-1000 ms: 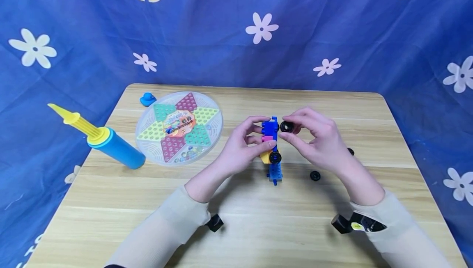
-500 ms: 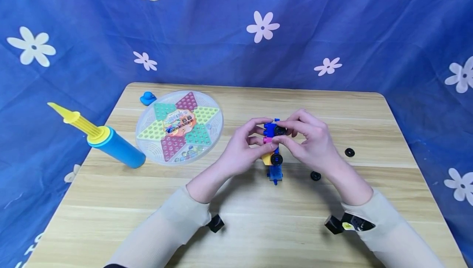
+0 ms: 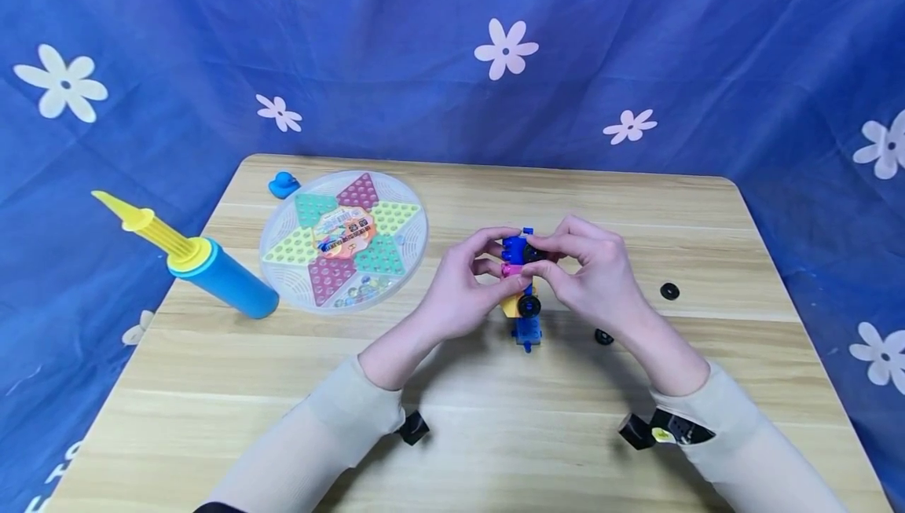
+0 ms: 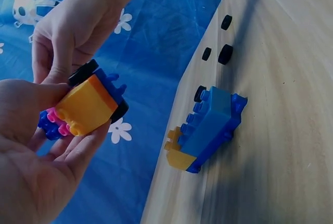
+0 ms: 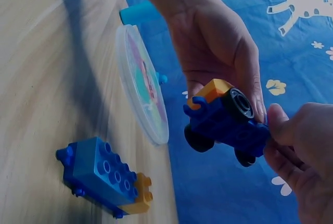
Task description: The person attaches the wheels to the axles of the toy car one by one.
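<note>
Left hand [image 3: 463, 285]: fingers and thumb curled round a toy car [image 4: 88, 105], holding it clear of the table [image 3: 452, 450].
Right hand [image 3: 594, 273]: thumb and fingertips pinching a black wheel [image 3: 533, 254] tight against the car's far end; can't tell if it's seated!
Underneath: a blue block vehicle [image 3: 527, 331], yellow block at one end, down on the wood.
Off right: loose wheels [image 3: 669, 291] on the tabletop.
Over left: blue pump [image 3: 226, 281], yellow nozzle, then the round game board [image 3: 288, 283].
Farther: blue duck [image 3: 283, 185] just beside the board, flowered cloth [image 3: 396, 57] behind everything.
</note>
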